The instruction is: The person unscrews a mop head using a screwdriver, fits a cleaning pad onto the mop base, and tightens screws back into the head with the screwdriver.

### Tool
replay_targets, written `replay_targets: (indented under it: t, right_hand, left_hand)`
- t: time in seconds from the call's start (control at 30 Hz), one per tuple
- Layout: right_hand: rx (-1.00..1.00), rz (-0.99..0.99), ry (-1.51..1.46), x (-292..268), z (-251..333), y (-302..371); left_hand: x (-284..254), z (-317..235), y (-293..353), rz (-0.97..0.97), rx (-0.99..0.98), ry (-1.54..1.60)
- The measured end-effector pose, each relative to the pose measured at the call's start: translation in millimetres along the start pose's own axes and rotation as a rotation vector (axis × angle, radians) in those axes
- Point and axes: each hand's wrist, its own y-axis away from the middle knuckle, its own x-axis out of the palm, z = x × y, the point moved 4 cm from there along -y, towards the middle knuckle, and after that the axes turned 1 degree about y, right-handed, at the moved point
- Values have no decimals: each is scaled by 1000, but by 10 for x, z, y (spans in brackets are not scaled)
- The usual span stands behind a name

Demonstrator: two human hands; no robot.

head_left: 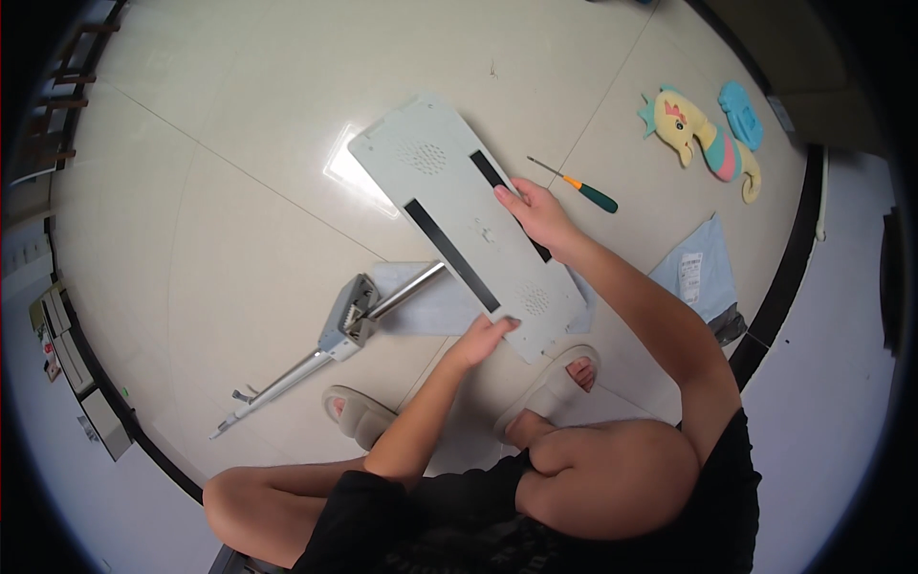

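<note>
A long, flat, pale grey panel [459,206] is held up at a slant in front of me. Two black strips and two round patches of small holes mark its face. My right hand [540,215] grips the right long edge, thumb on the face. At the lower left edge, my left hand [481,342] is closed on the panel with its thumb on top. Behind the panel a shiny metal pole [406,290] runs to a grey housing [349,320], from which a silver tube [277,390] extends. Whether pole and panel are joined is hidden.
A screwdriver [591,195] with a green and orange handle lies right of the panel. Farther right are a plush seahorse [703,134], a blue plastic item [740,115] and a grey-blue mailing bag [710,273]. My slippered feet flank a pale sheet [416,311] on the tiled floor.
</note>
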Motion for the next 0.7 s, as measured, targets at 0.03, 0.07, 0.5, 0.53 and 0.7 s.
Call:
replay_targets:
  t: [0.03,0.07,0.5,0.53,0.7]
  right_hand:
    - [-60,-42,85,-60,-73,1]
    - [-118,-90,171,-138,-152,10]
    - [-288,-142,258,-288,-363,417]
    - [-318,-143,232,-282,-414,404]
    - [-287,-62,290,-364,-536,402]
  left_hand:
    - [75,12,23,138,-100,-137]
    - [175,-28,56,282,-200,-276]
    - [-519,-1880,296,-899,762,-441]
    - [-584,-1882,216,-900,766,-441]
    - [-657,-1805,-154,-617,433,259]
